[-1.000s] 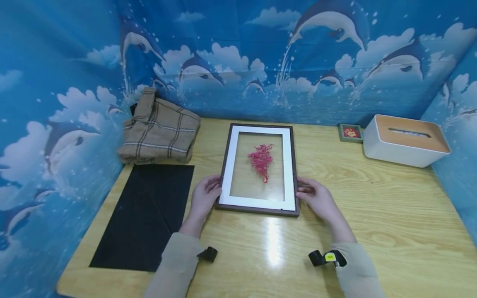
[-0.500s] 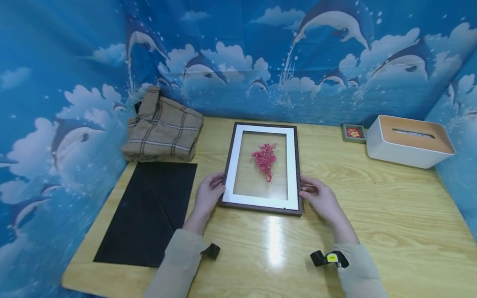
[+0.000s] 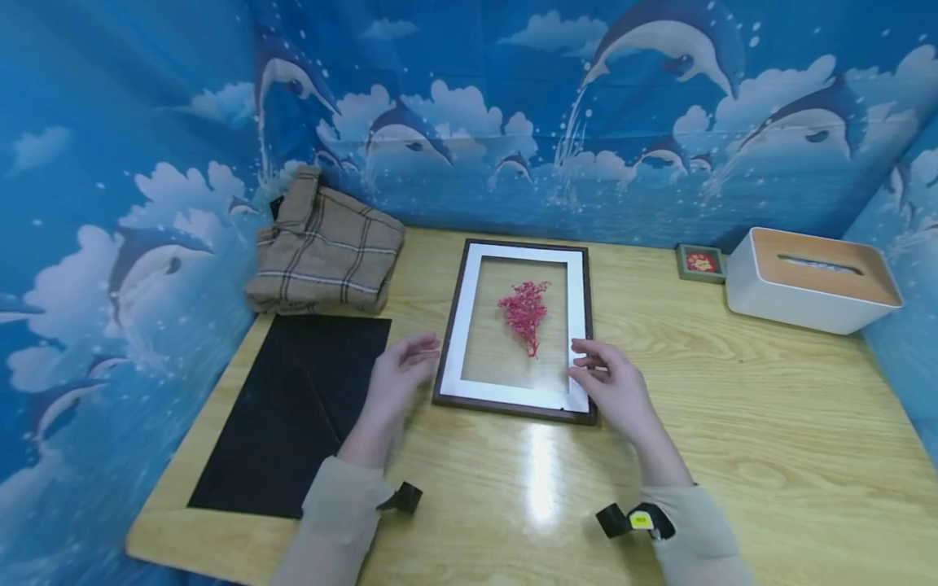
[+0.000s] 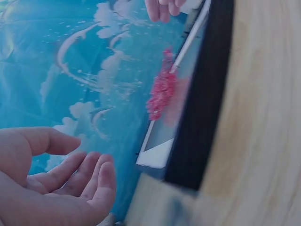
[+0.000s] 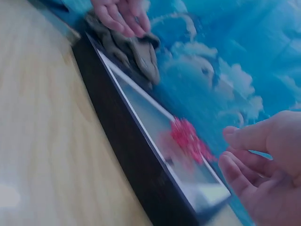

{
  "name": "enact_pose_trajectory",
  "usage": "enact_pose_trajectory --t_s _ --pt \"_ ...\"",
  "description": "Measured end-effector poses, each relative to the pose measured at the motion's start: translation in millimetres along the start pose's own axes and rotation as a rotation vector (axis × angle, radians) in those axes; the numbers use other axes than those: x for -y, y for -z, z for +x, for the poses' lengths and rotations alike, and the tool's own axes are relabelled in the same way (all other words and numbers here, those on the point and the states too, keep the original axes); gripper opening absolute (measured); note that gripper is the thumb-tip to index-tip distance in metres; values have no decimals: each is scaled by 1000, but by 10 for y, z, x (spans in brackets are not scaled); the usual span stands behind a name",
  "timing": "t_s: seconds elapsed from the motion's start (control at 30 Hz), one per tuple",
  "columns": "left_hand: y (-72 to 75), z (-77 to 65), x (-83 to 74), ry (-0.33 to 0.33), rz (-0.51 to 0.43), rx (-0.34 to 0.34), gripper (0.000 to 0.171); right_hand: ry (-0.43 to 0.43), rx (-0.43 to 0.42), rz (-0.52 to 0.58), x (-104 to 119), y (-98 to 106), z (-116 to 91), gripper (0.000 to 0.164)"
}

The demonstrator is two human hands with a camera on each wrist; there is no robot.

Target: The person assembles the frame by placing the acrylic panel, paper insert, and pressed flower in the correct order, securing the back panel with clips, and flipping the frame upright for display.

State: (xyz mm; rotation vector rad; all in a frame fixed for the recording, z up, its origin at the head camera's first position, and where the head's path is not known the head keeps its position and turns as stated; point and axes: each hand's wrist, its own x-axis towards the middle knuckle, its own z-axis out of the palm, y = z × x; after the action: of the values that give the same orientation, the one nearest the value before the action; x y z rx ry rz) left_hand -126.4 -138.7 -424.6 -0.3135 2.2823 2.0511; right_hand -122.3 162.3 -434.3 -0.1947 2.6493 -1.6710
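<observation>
A dark brown picture frame (image 3: 516, 411) with a white mat lies flat on the wooden table. Pink dried flowers (image 3: 524, 313) rest on the clear pane inside the mat. My left hand (image 3: 399, 370) is just off the frame's left side, and in the left wrist view its relaxed fingers (image 4: 96, 176) hold nothing. Above the right border hovers my right hand (image 3: 611, 387), its fingertips overlapping the mat in the head view. Nothing shows between its thumb and fingers (image 5: 240, 169) in the right wrist view.
To the left lies a black backing board (image 3: 293, 423). Behind it sits a folded brown plaid cloth (image 3: 330, 248). A tissue box (image 3: 813, 281) with a wooden lid stands back right, beside a small green frame (image 3: 699, 262). A dolphin-print curtain (image 3: 469, 122) borders the table.
Both hands have let go of the frame's sides. The left hand has drawn back to the left; the right has lifted and moved inward over the right border. The view has shifted slightly.
</observation>
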Motion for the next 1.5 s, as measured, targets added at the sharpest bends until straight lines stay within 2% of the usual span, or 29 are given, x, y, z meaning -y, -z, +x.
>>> enact_pose_trajectory --t_s 0.17,0.37,0.5,0.6,0.73,0.83,0.93,1.03,1.1,1.2,1.33,1.43,1.5 --pt "281 -103 -111 -45 8 58 37 32 100 114 152 -258 -22 40" --pt "769 -209 -216 -88 76 70 38 47 273 233 350 -630 -72 42" --pt "1085 -230 -192 -81 141 31 42 44 404 307 451 -914 -113 42" --pt "1348 -258 -97 -66 168 -34 43 24 504 350 511 -1184 -152 41" --pt "1659 -293 50 -27 105 -102 44 1 605 381 542 -1516 -181 41" --pt "1824 -296 137 20 58 -151 45 -49 635 421 553 -1710 -173 40" --pt "1920 -280 191 84 64 -217 48 -111 634 457 590 -1851 -149 39" --pt "1978 -266 230 143 137 -280 47 -143 637 472 616 -1971 -111 38" --pt "2003 -260 254 168 188 -294 45 -167 639 488 638 -2030 -98 36" --pt "2030 -265 276 200 275 -250 46 -219 662 565 666 -2125 -100 33" --pt "2040 -274 301 203 312 -129 50 -313 701 693 744 -2262 -118 30" --pt "2026 -274 320 199 292 -95 49 -343 722 698 813 -2370 -127 29" --pt "2018 -275 332 203 299 -95 49 -337 735 647 851 -2437 -133 28"
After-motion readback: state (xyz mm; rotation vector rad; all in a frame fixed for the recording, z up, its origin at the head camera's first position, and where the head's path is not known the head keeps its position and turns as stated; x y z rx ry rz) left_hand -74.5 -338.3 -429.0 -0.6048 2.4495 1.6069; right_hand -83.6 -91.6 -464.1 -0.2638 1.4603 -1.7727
